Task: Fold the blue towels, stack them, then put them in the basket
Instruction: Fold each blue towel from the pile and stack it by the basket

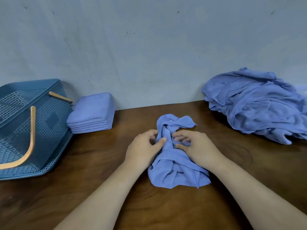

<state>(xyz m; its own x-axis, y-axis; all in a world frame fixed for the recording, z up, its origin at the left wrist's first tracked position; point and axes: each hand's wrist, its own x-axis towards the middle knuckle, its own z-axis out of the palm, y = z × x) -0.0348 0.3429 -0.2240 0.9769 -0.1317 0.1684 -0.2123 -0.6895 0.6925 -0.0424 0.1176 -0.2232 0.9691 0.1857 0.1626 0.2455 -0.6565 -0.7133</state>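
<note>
Head view: your left hand and right hand both pinch the crumpled towel, well right of the basket; find 2 corners and spread it flat first.

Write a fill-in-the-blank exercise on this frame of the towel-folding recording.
1. The number of hands pinching the crumpled towel is ____: the left hand and the right hand.
2. The stack of folded towels sits on the person's ____ side, beside the basket.
3. The heap of unfolded towels lies on the person's ____ side of the table.
Missing words: two; left; right.
</note>
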